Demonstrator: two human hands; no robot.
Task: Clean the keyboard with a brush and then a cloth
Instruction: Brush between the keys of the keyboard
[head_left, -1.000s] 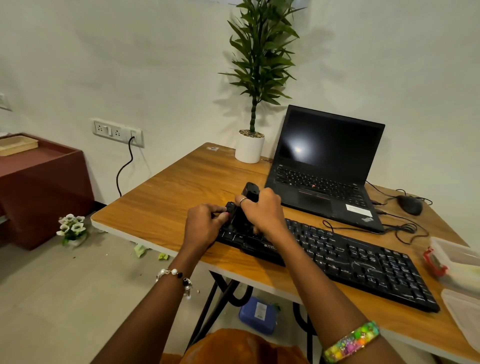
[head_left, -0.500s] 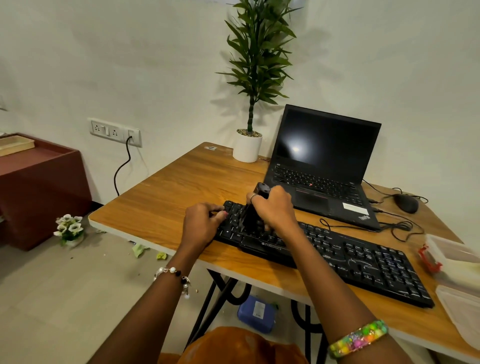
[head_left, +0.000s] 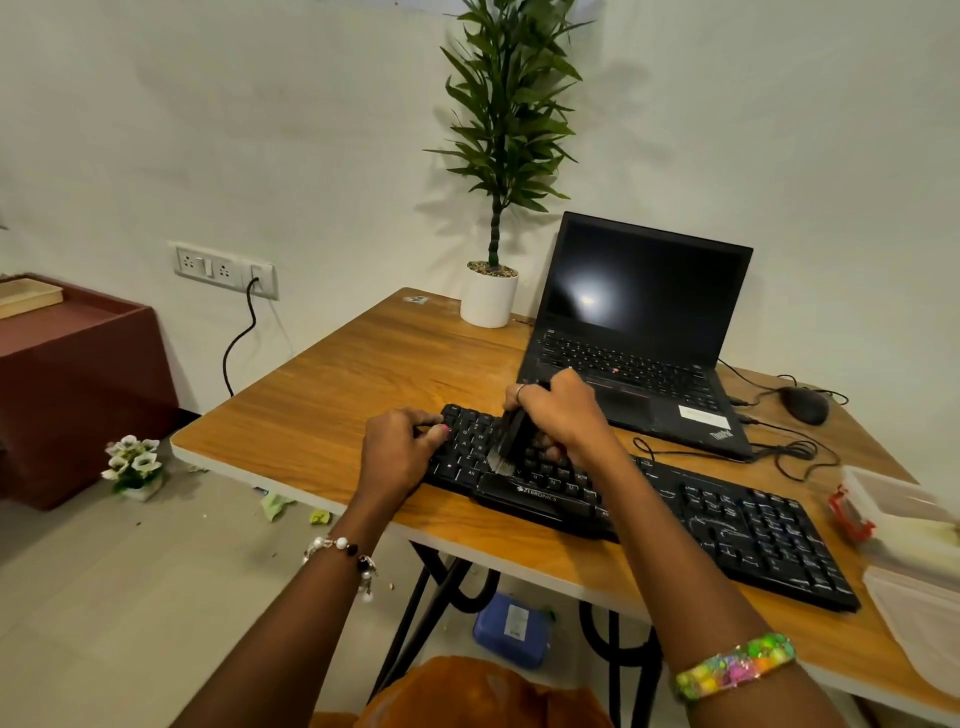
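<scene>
A long black keyboard (head_left: 727, 525) lies slantwise along the front of the wooden desk (head_left: 337, 395). My right hand (head_left: 563, 413) grips a black brush (head_left: 511, 439) with pale bristles, which touch the keys near the keyboard's left part. My left hand (head_left: 397, 449) grips the keyboard's left end, thumb on the keys. No cloth is visible.
An open black laptop (head_left: 639, 332) stands behind the keyboard, with a potted plant (head_left: 491, 296) to its left. A mouse (head_left: 805, 405) and loose cables lie at the right. Clear plastic containers (head_left: 898, 514) sit at the desk's right edge.
My right hand has swept the brush rightward along the keyboard's left part. My left hand stays at the left end.
</scene>
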